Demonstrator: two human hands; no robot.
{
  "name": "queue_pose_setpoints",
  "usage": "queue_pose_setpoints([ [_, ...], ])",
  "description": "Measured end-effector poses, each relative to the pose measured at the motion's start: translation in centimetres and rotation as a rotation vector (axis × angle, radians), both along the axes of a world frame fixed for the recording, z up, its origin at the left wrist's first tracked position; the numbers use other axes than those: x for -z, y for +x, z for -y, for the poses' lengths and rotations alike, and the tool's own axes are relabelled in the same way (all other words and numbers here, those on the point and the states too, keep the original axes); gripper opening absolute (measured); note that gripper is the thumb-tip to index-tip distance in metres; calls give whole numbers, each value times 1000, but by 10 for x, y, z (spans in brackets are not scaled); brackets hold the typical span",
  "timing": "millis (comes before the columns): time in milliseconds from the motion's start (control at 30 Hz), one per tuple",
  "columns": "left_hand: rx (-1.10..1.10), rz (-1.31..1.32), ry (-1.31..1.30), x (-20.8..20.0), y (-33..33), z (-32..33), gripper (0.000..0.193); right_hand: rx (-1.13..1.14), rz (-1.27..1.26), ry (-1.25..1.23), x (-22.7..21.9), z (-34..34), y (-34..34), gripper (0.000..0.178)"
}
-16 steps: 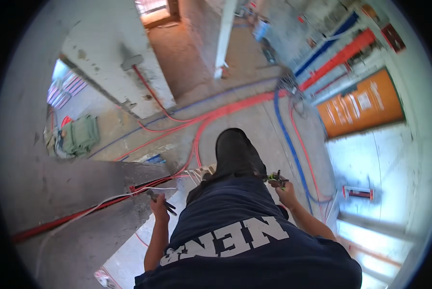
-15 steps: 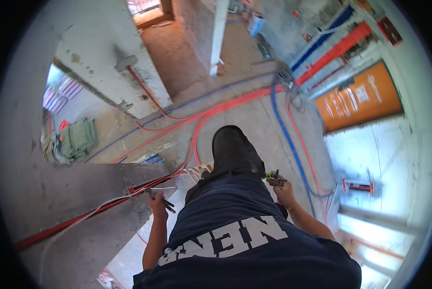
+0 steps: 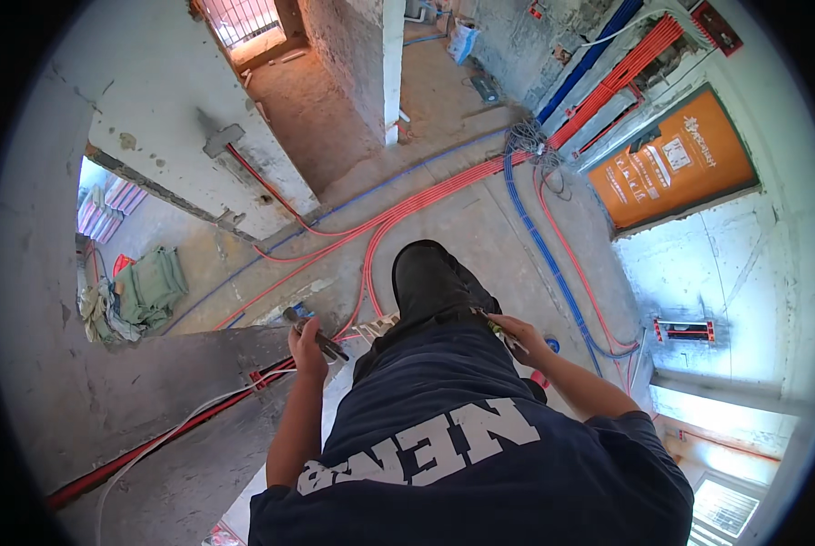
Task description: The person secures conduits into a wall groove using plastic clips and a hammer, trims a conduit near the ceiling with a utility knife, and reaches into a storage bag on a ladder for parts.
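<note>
My left hand (image 3: pixel 308 353) is closed round a pair of dark-handled pliers (image 3: pixel 333 348), held out at my left side. Just beyond it runs a grey wall with a slot holding red conduit (image 3: pixel 176 426), and a white cable (image 3: pixel 192 414) hangs out of that slot. My right hand (image 3: pixel 522 337) is bent in at my right hip, fingers curled on a small green-and-black tool (image 3: pixel 495 327). What kind of tool it is I cannot make out, since fingers and clothing partly cover it.
Red conduits (image 3: pixel 426 197) and blue conduits (image 3: pixel 539 250) run across the concrete floor. Beside a tangle of grey wires (image 3: pixel 528 138) they climb the wall. A sledgehammer (image 3: pixel 224 139) leans at a wall end on the left. Green cloth (image 3: pixel 153 287) lies far left.
My left hand has risen slightly with the pliers, farther from the conduit slot. The right hand has come inward against my hip with the green-and-black tool. The view has shifted a little.
</note>
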State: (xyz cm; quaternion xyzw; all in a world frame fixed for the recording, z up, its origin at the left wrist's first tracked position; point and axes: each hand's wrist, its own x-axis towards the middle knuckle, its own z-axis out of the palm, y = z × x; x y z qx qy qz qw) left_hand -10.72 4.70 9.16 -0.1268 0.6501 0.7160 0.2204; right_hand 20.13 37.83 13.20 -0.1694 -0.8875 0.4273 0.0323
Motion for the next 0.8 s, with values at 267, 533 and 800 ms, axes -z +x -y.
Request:
queue_pose_setpoints([
  [267,20,17,15,-5,5,-21,14,157,-57,-236,100,-19,11,53],
  [533,96,70,25,-13,4,-36,13,77,87,-399,14,-22,-19,50],
  [800,68,68,57,-16,-4,-38,14,53,-45,-117,29,3,-27,47],
])
